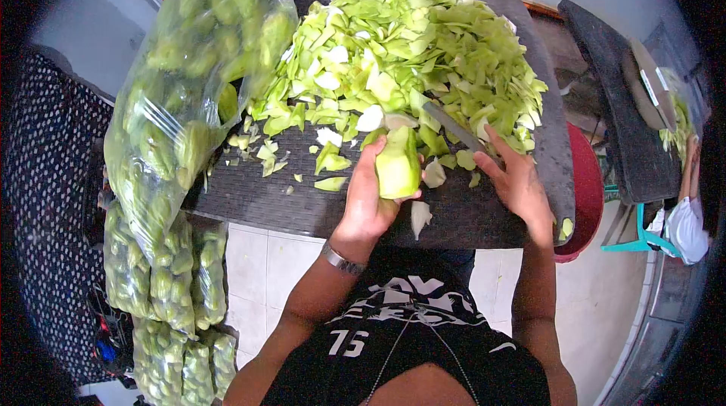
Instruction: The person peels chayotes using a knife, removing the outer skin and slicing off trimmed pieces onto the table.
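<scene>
My left hand (364, 200) is wrapped around a partly peeled, pale green fruit that looks like a green mango (398, 168), held above the table's near edge. In my right hand (522, 188) is a knife (448, 123), its blade pointing up and left, apart from the mango. Behind both hands rises a large heap of green slices and peelings (412, 39), with white pieces mixed in. Loose scraps and a whitish piece (420, 218) lie on the dark woven-pattern table (261, 198) around my hands.
A big clear plastic bag of whole green fruit (170, 118) leans on the table's left side. More filled bags (162, 277) are stacked below it. At right are a red tub (588, 186), a second dark table (616, 103), a teal stool (646, 236) and another person's arm (689, 168).
</scene>
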### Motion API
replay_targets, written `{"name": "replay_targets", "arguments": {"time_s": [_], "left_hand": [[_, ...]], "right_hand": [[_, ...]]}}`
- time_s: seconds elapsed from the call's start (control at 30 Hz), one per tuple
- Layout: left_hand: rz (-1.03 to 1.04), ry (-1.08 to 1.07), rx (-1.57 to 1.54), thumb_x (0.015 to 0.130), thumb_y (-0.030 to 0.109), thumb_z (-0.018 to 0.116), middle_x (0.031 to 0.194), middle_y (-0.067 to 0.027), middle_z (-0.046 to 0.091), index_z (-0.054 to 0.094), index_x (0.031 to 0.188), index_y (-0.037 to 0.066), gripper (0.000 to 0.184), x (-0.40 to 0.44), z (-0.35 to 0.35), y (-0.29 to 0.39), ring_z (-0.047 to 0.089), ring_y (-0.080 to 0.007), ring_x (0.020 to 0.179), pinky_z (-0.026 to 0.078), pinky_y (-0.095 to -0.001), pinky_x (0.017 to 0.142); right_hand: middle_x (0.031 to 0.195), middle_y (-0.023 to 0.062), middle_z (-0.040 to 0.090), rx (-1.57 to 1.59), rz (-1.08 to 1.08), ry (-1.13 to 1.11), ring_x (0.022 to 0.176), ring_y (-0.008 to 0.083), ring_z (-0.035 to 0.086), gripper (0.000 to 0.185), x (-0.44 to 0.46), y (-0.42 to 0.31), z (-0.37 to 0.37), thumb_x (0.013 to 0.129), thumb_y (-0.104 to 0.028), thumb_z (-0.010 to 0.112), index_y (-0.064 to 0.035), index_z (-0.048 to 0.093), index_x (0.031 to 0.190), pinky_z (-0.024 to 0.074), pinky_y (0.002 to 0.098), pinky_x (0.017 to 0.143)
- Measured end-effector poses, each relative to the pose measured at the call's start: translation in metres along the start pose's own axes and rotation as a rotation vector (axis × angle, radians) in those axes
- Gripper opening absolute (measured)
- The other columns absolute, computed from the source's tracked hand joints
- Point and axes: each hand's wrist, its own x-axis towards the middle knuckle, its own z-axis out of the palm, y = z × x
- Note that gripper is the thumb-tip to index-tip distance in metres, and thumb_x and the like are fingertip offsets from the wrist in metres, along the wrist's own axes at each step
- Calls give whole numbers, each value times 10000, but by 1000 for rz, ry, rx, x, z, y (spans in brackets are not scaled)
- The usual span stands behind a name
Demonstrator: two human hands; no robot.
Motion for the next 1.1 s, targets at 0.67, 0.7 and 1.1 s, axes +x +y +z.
{"name": "replay_targets", "arguments": {"time_s": [0.67, 0.7, 1.1], "left_hand": [[48, -78, -107, 998, 518, 540, 1243, -137, 667, 572, 1361, 88, 564, 4, 13, -26, 661, -295, 1126, 517, -475, 1016], [53, -81, -106, 999, 513, 541, 1249, -141, 666, 569, 1366, 86, 564, 4, 13, -26, 661, -295, 1131, 518, -477, 1018], [-57, 44, -26, 1006, 480, 563, 1004, -120, 709, 597, 1259, 43, 507, -11, 24, -23, 723, -283, 756, 584, -393, 617]], "right_hand": [[1141, 296, 680, 92, -151, -183, 1066, 453, 681, 1013, -28, -70, 21, 825, -569, 774, -127, 312, 1611, 536, 464, 912], [1132, 295, 683, 89, -142, -184, 1061, 449, 684, 1015, -27, -69, 20, 821, -564, 780, -128, 314, 1611, 536, 462, 909], [1178, 314, 684, 46, 35, -29, 1095, 449, 685, 921, -1, -23, 7, 893, -507, 742, -43, 337, 1578, 532, 472, 945]]}}
